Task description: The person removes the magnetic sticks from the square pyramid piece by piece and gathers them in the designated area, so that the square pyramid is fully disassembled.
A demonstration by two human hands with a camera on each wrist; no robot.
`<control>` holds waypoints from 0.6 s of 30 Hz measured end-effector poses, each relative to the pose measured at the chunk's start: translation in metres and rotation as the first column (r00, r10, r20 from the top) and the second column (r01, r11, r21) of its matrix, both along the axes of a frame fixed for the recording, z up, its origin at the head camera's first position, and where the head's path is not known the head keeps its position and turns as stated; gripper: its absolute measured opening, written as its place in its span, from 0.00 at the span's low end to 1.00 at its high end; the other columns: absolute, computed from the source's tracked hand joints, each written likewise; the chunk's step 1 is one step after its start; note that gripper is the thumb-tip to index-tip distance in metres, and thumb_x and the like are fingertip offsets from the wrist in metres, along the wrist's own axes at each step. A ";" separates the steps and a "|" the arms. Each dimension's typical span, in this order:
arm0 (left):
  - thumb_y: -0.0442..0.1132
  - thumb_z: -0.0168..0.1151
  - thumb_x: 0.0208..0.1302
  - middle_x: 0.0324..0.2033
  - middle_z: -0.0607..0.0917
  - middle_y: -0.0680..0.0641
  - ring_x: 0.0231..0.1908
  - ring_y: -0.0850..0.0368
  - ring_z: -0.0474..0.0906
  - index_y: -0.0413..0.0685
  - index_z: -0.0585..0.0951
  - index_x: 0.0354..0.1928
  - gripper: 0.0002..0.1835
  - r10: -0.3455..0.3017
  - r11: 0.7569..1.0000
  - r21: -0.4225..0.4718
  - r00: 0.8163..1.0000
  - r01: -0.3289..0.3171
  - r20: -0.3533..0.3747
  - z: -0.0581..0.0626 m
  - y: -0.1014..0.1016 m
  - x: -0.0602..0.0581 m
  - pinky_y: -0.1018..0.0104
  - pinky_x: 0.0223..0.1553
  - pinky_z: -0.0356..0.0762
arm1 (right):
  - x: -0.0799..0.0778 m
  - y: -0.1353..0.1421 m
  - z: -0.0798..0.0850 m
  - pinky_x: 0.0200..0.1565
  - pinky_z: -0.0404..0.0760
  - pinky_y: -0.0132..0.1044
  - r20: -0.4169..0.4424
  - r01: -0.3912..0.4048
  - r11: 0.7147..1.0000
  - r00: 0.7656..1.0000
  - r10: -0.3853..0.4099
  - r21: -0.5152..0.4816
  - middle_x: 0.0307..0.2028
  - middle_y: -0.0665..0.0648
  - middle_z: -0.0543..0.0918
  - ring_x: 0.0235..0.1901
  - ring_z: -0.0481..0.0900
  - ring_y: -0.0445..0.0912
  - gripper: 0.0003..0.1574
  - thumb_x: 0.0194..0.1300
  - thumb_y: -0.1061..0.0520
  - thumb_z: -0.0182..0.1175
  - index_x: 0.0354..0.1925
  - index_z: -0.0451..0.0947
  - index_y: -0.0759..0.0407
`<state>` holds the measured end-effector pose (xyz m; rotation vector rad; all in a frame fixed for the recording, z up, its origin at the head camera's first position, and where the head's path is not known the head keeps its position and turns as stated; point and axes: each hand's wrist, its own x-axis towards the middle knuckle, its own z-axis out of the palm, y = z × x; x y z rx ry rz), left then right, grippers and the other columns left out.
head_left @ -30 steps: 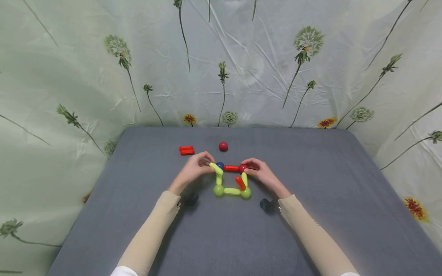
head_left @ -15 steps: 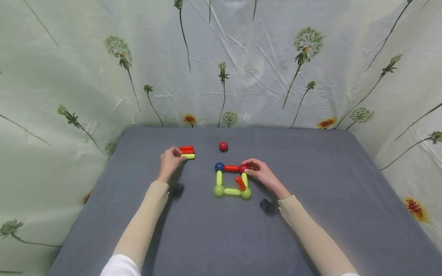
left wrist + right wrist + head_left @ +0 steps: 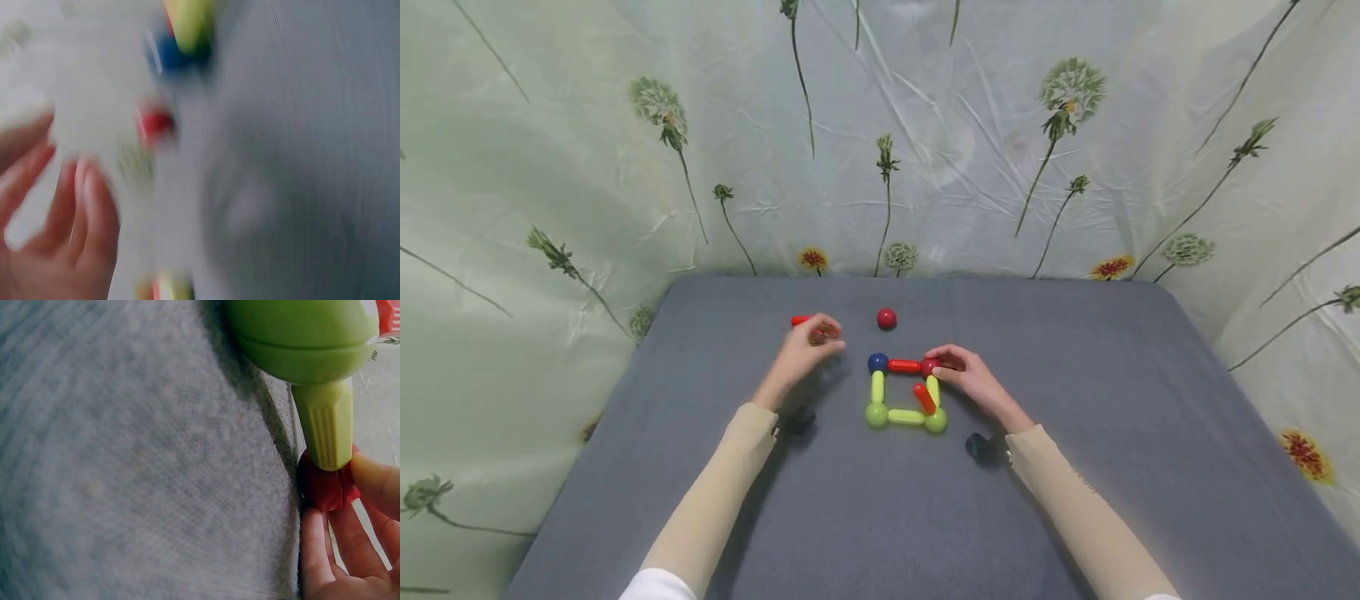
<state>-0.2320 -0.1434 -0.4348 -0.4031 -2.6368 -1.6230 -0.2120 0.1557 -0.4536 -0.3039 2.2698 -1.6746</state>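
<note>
While your right hand (image 3: 972,380) grips the corner red ball (image 3: 320,485) between thumb and fingers, your left hand (image 3: 797,354) is loosely curved, its thumb and fingertips apart and grasping nothing that you can see. You have a four-sided frame on the grey table (image 3: 880,517): the gripped ball marks its far right corner, the blue ball (image 3: 877,362) its far left, with the left green ball (image 3: 877,416) and the right green ball (image 3: 936,421) nearer you. Joining them, you see the far red stick (image 3: 904,366) and three yellow sticks (image 3: 906,417); the tilted red stick (image 3: 923,397) rises from the right green ball. Beyond the frame lies the loose red ball (image 3: 887,318), apart from both hands. Your left hand partly covers a loose red stick (image 3: 800,320) and other red and yellow pieces, blurred in your left wrist view. Behind the table hangs a flowered curtain (image 3: 955,183).
</note>
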 end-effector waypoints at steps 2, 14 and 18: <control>0.30 0.65 0.61 0.47 0.79 0.35 0.42 0.46 0.78 0.34 0.76 0.48 0.15 -0.226 0.972 0.087 0.972 0.220 0.065 0.004 0.022 0.011 0.56 0.45 0.75 | -0.003 0.002 -0.007 0.58 0.70 0.49 -0.008 0.008 1.000 1.000 -0.008 -0.011 0.53 0.66 0.76 0.52 0.73 0.56 0.19 0.68 0.64 0.56 0.56 0.72 0.68; 0.28 0.69 0.55 0.33 0.80 0.52 0.32 0.61 0.77 0.43 0.80 0.35 0.09 -0.396 0.916 -0.088 0.917 0.392 -0.037 -0.003 0.092 0.037 0.69 0.38 0.77 | -0.003 0.002 -0.011 0.54 0.74 0.43 -0.054 0.004 0.999 0.999 -0.007 -0.041 0.50 0.64 0.78 0.49 0.75 0.54 0.18 0.67 0.63 0.58 0.54 0.73 0.67; 0.28 0.70 0.54 0.30 0.81 0.51 0.29 0.60 0.78 0.45 0.79 0.33 0.09 -0.292 0.954 -0.072 0.956 0.290 -0.013 -0.004 0.087 0.036 0.68 0.33 0.77 | -0.002 0.002 -0.010 0.54 0.73 0.43 -0.040 0.005 0.999 0.999 -0.006 -0.039 0.50 0.63 0.78 0.50 0.75 0.53 0.18 0.67 0.64 0.57 0.54 0.73 0.66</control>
